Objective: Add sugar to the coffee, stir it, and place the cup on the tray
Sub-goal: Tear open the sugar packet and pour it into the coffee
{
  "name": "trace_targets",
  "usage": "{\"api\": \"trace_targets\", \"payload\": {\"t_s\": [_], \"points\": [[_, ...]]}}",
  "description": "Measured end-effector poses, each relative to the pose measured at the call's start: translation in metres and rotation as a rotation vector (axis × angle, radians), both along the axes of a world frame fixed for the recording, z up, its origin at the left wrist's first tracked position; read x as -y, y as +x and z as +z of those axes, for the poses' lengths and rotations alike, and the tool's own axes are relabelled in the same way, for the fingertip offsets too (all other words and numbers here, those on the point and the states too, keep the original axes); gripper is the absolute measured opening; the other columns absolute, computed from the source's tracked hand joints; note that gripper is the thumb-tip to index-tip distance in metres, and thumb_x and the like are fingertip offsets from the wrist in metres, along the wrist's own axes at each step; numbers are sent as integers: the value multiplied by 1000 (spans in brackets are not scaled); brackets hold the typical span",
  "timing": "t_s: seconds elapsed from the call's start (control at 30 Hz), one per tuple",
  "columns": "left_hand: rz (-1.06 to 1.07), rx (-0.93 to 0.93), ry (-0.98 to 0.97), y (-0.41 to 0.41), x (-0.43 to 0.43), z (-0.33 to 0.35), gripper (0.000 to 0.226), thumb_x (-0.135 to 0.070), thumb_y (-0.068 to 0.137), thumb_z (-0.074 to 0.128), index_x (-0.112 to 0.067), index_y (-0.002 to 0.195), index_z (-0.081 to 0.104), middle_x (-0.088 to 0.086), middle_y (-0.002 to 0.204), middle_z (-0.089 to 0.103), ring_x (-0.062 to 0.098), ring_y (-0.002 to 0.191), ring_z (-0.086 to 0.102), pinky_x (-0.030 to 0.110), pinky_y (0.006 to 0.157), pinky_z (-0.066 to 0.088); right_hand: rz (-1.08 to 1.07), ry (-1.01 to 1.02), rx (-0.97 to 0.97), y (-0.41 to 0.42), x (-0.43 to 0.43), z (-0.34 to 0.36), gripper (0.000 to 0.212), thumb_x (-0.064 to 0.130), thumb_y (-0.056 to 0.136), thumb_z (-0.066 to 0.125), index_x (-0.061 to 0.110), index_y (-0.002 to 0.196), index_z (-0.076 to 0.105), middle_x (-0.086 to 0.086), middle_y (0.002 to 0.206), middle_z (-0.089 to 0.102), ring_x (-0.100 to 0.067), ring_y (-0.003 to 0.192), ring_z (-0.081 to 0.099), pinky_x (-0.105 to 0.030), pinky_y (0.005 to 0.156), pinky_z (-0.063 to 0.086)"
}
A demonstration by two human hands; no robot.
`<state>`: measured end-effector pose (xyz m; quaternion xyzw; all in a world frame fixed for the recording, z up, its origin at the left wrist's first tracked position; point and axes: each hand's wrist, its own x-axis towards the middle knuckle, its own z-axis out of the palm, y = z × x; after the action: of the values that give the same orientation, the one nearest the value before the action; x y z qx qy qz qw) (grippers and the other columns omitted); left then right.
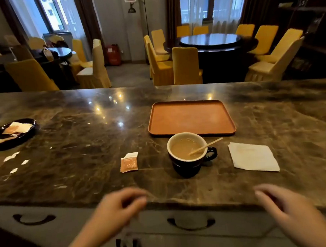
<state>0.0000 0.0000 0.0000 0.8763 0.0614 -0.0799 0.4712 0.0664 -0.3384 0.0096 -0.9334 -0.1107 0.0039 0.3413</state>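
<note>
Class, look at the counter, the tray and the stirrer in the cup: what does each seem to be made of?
Counter: looks like polished dark marble, veined and mirroring the lights. Tray: matte orange-brown, probably plastic or coated wood; no shine. Stirrer: thin pale stick, likely wood or bamboo.

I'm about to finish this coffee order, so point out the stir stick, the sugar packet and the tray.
stir stick (208, 145), head view, on its middle above the cup rim
sugar packet (129, 162), head view, on its printed face
tray (191, 117), head view, on its bare floor

Left hand (117, 207), right hand (281, 201): bare, blurred; forearms unsleeved.
</note>
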Motion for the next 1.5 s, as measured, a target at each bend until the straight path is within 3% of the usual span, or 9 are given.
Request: {"api": "trace_targets", "payload": {"t_s": [0.13,0.33,0.6,0.8,0.9,1.0,1.2,1.33,1.5], "points": [[442,247,348,51,-16,5,25,-32,82,62,-23,105,65,-2,92,64,12,81,58,24,63,43,-39,-158,157,22,-33,-11,30,26,87,55,18,116,58,-3,117,61,-15,108,50,-28,88,40],[513,49,660,90,-23,-20,48,-44,84,54,-3,109,58,18,109,55,31,98,53,39,76,46,74,-357,81,25,-54,-49,62,47,93,31,17,144,14,0,156,10,-12,141,5,-28,112,6],[593,74,282,104,-30,-24,40,-29,74,72,-14,104,49,5,100,55,19,86,54,32,65,45,70,-480,185,20,-55,-66,58,48,93,9,17,140,-7,1,154,-6,-6,133,-17,-24,110,-9],[582,211,-191,88,-33,-22,27,-15,76,70,-22,96,53,-1,96,63,7,81,60,21,61,46,52,-478,227,21,-55,-72,74,56,82,-12,16,142,3,3,150,-4,-6,135,-10,-25,111,-6],[537,204,-312,80,-31,-13,16,-14,79,66,-24,91,61,-2,95,68,10,86,64,22,64,48,20,-462,284,20,-59,-71,82,55,83,-16,10,139,25,-6,149,20,-15,138,15,-29,113,8],[535,230,-377,74,-22,-1,14,-16,81,65,-26,91,64,-3,93,69,10,83,67,22,64,49,-8,-457,278,17,-61,-68,75,46,91,-4,4,130,44,-15,138,46,-26,129,41,-31,109,15],[431,334,-439,67,10,35,14,-13,81,64,-19,93,65,-4,85,70,3,74,67,12,51,49,-23,-376,342,14,-62,-69,58,39,95,18,2,122,54,-16,129,55,-28,120,52,-45,101,36],[264,332,-436,65,41,54,14,-16,79,65,-20,93,66,-4,89,73,6,80,68,19,63,53,-57,-42,320,14,-58,-64,34,25,91,50,10,120,57,-2,130,55,-21,126,46,-37,104,36],[46,270,-537,70,85,60,18,-15,76,68,-19,93,68,-2,96,72,10,88,67,19,69,53,-11,541,197,6,-66,-21,37,43,80,50,27,112,61,14,109,64,2,104,56,-10,82,45]]}}
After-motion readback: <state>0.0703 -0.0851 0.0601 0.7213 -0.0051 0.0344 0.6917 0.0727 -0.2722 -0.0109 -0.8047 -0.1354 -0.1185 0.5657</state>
